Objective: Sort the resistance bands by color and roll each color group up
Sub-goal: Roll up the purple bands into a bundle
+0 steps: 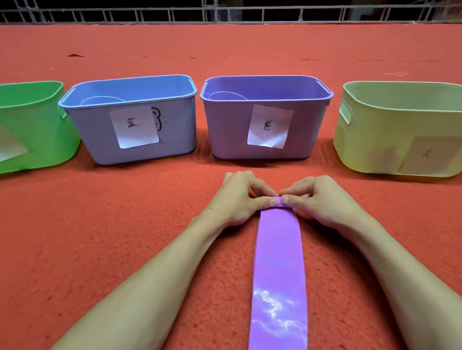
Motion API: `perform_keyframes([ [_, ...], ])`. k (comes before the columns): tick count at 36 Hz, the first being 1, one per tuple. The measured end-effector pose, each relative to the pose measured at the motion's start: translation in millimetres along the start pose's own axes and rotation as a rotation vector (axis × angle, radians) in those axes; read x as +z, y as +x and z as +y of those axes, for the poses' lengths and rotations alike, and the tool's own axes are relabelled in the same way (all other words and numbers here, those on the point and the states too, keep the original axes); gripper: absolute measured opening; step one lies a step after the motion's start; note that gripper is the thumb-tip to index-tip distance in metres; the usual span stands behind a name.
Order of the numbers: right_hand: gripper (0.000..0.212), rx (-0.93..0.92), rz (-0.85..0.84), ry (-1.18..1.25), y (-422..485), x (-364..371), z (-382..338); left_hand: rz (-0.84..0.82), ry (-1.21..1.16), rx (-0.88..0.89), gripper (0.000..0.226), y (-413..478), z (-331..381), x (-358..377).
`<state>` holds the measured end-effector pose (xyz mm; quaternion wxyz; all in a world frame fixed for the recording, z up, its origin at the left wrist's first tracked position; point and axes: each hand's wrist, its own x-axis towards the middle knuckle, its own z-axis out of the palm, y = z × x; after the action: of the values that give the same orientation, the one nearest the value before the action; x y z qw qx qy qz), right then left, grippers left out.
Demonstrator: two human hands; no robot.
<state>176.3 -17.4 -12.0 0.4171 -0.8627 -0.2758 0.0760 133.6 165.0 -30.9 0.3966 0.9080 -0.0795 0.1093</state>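
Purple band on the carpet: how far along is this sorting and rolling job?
Done: nothing certain; pale round shapes inside the blue bin and purple bin may be rolls, I cannot tell. In hand: the left hand and right hand pinch the far end of the purple band, with only a first small turn curled. Left: nearly its whole length lies flat, unrolled; then probably binning.
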Motion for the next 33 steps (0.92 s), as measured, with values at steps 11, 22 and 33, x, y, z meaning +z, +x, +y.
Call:
perform_keyframes([
  [11,0.006,-0.045,0.004,-0.121,-3,2,-2,-0.024,-0.021,-0.039,0.009,0,-1,1],
  [22,0.015,-0.094,0.073,-0.255,-11,4,-10,-0.07,-0.007,-0.031,0.015,-2,-5,-2],
  [33,0.022,-0.171,0.141,-0.261,-15,6,-13,-0.079,-0.096,-0.034,0.013,-9,0,-5],
])
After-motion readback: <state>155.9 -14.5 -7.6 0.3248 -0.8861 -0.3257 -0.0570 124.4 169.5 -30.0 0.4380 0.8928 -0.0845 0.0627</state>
